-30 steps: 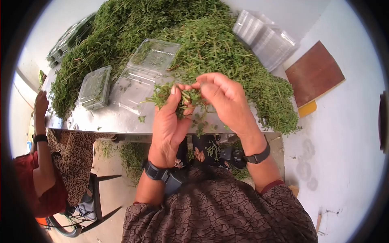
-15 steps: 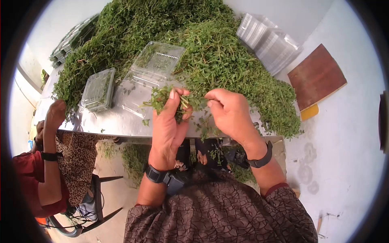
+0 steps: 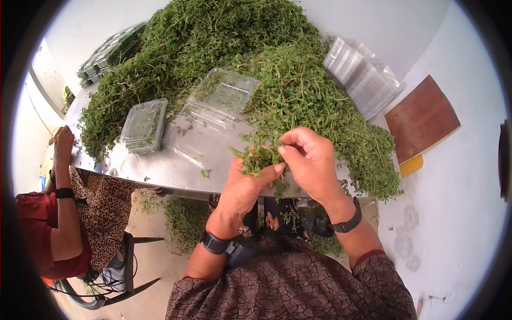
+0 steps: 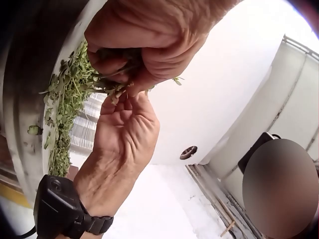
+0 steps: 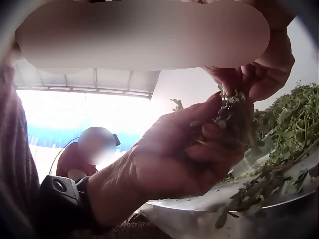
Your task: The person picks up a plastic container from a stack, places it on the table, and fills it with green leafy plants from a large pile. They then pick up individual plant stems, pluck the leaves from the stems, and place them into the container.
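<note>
Low over the table's front edge, my left hand (image 3: 240, 189) grips a small bunch of leafy green stems (image 3: 260, 159), its thumb laid along the near side. At the bunch's right side, the thumb and forefinger of my right hand (image 3: 314, 168) pinch at the leaves. The right wrist view shows both sets of fingertips meeting at the sprigs (image 5: 232, 107), with some stems hanging beneath. Beyond the hands lies an open clear plastic clamshell box (image 3: 226, 90) with some greens in one half. A closed clear box (image 3: 144, 126) holding greens stands left of it.
A large heap of the same greens (image 3: 229, 32) covers the back and right of the metal table (image 3: 109, 161). Nested clear boxes (image 3: 365, 77) stand back right; filled boxes (image 3: 112, 50) are stacked back left. Another person (image 3: 61, 229) is at the left. More greens (image 3: 184, 224) lie below the table.
My right thumb and forefinger have come from just right of the bunch back onto it. My left hand has turned over somewhat. The other person's hand has moved back to the table's left edge.
</note>
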A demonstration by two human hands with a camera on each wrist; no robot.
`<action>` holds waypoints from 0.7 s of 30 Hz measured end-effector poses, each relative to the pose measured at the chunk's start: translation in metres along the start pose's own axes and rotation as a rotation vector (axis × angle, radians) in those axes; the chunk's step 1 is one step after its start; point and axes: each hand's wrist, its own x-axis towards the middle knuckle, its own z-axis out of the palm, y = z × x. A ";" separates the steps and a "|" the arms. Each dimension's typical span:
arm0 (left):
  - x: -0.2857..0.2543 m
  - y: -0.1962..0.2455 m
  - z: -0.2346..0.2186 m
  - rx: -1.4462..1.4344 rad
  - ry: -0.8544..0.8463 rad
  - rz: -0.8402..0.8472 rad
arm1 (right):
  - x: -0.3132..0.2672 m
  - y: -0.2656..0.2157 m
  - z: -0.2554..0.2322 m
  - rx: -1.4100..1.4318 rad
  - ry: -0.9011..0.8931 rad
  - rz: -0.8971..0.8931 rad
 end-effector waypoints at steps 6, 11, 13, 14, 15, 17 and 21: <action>0.000 0.005 -0.003 0.095 0.076 -0.048 | 0.013 -0.009 -0.003 -0.299 -0.189 -0.099; 0.007 0.002 -0.008 0.120 0.205 0.051 | 0.052 0.005 -0.016 -0.734 -0.091 -0.349; 0.011 0.003 -0.014 0.119 0.211 0.059 | 0.064 0.018 -0.017 -0.913 -0.296 -0.437; 0.013 0.004 -0.017 0.118 0.222 0.057 | 0.067 0.022 -0.015 -0.935 -0.396 -0.375; 0.014 0.005 -0.019 0.118 0.216 0.058 | 0.069 0.024 -0.011 -0.939 -0.392 -0.374; 0.019 0.006 -0.020 -0.005 0.307 0.113 | 0.072 0.029 -0.008 -1.004 -0.487 -0.421; 0.026 0.004 -0.025 -0.068 0.429 0.170 | 0.085 0.059 -0.012 -1.062 -0.547 -0.460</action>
